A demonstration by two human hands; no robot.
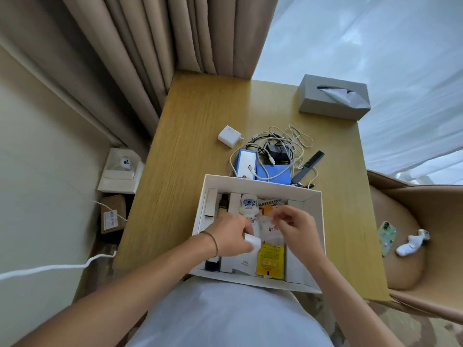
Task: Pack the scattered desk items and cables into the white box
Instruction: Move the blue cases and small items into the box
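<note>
Left hand [231,235], closed around a small white block [253,242], is seen inside the white box [316,236]; right hand [292,230], fingers pinched on a pale sachet [269,230], is held beside it. A yellow packet [270,259] lies below. Beyond the box, tangled cables [288,144], a white charger [229,136] and a black comb [308,166] are left on the worktop [188,136]

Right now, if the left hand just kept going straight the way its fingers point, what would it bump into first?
Probably the white bottle with the blue pattern lying in the white box, just beyond the left hand. Depth is hard to judge from above.
</note>
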